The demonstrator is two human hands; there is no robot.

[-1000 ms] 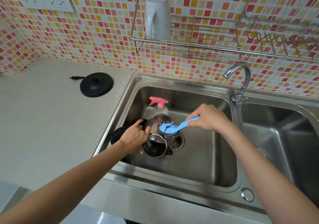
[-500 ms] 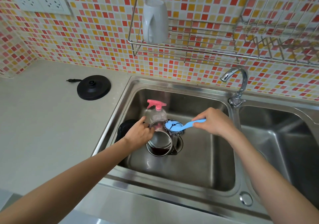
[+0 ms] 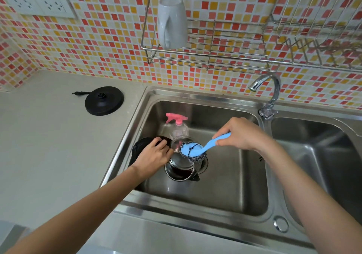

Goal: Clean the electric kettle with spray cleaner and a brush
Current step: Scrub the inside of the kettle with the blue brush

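The steel electric kettle (image 3: 181,170) stands in the left sink basin (image 3: 225,185), its lid open to the left. My left hand (image 3: 153,156) grips the kettle's black handle at its left side. My right hand (image 3: 239,134) holds the blue handle of a brush (image 3: 193,149) whose steel-wool head sits over the kettle's far rim. A clear spray bottle (image 3: 177,128) with a pink trigger stands just behind the kettle, touching or nearly touching it.
The kettle's black base (image 3: 104,100) with its cord lies on the grey counter left of the sink. A chrome tap (image 3: 268,95) rises between the two basins. A wire rack (image 3: 215,56) on the tiled wall holds a white mug (image 3: 172,23).
The brush head has moved a little up and back along the kettle's rim. My left hand has shifted on the handle and the kettle sits more upright.
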